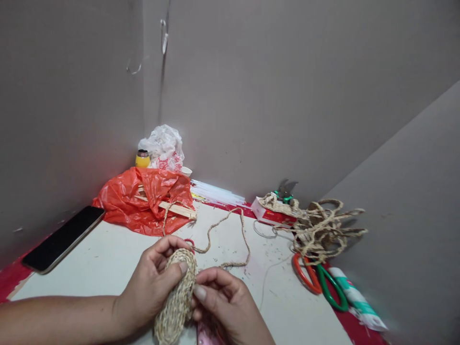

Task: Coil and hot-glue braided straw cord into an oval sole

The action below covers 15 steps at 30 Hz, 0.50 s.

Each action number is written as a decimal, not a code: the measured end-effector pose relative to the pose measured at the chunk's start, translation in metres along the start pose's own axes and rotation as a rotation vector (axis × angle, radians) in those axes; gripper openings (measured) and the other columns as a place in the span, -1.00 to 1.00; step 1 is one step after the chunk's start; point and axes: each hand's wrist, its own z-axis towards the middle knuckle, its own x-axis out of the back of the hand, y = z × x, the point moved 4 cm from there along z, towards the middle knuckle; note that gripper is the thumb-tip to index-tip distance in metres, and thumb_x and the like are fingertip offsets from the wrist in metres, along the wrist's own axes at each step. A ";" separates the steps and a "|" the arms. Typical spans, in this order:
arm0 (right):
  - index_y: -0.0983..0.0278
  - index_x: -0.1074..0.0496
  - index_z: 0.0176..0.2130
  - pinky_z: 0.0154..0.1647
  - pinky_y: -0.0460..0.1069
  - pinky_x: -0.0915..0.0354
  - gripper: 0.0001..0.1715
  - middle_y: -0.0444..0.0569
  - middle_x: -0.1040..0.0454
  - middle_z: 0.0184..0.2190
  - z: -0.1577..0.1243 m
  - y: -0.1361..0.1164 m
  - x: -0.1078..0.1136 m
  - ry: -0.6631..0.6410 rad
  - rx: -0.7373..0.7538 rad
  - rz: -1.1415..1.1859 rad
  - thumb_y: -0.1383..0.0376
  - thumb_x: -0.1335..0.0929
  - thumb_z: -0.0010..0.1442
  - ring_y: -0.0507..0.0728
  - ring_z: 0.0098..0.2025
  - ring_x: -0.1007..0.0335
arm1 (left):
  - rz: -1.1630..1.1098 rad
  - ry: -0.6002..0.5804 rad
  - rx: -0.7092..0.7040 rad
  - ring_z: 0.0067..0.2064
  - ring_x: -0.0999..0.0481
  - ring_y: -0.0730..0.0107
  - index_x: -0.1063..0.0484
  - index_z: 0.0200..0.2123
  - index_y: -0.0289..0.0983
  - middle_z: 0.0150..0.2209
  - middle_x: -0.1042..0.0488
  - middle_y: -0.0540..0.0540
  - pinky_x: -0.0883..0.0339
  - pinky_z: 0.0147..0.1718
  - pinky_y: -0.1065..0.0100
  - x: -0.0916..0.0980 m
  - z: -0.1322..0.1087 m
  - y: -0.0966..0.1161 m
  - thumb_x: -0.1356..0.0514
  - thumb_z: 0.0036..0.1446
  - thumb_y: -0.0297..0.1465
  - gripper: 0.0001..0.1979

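An oval woven piece of braided straw cord [175,306] hangs in front of me, tilted, low in the middle of the view. My left hand [153,282] grips its upper left side, thumb on the front face. At its right edge, my right hand [224,302] is closed, thumb against the bent fingers; what it pinches is too small to make out. A thin braided cord [247,239] loops over the white board behind the hands. Just above the woven piece shows a small red loop [190,243], partly hidden.
A phone [63,238] lies at the left. Behind are a red plastic bag [143,211] with wooden strips, a yellow jar [143,159], a white bag [165,143] and glue sticks [217,191]. Coiled cord [319,230], scissors handles [332,287] and a tube [359,299] sit right.
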 end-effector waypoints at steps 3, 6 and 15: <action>0.34 -0.50 -0.35 -0.49 -0.16 -0.32 -0.62 -0.13 -0.55 -0.57 0.003 0.002 0.000 -0.044 0.003 0.036 0.26 -0.63 -0.12 -0.06 -0.59 -0.44 | 0.028 0.008 0.000 -0.53 -0.30 0.52 -0.32 -0.21 -0.24 -0.50 -0.36 0.09 -0.29 -0.55 0.48 0.000 0.000 0.000 -0.26 0.05 -0.34 -0.76; 0.34 -0.50 -0.36 -0.50 -0.17 -0.30 -0.63 -0.12 -0.56 -0.54 0.006 0.007 0.001 -0.074 -0.038 0.060 0.27 -0.63 -0.12 -0.06 -0.59 -0.45 | 0.031 -0.011 0.016 -0.54 -0.29 0.50 -0.31 -0.18 -0.23 -0.49 -0.35 0.09 -0.27 -0.56 0.47 -0.002 0.000 -0.002 -0.23 0.08 -0.31 -0.75; 0.35 -0.65 -0.41 -0.33 -0.11 -0.31 -0.66 -0.08 -0.57 -0.56 0.001 0.010 -0.013 -0.206 0.034 -0.173 0.14 -0.60 -0.12 0.03 -0.47 -0.45 | 0.154 -0.022 -0.101 -0.40 -0.29 0.45 -0.36 -0.19 -0.23 -0.36 -0.38 0.03 -0.26 -0.39 0.42 0.000 -0.004 0.003 -0.20 0.10 -0.38 -0.82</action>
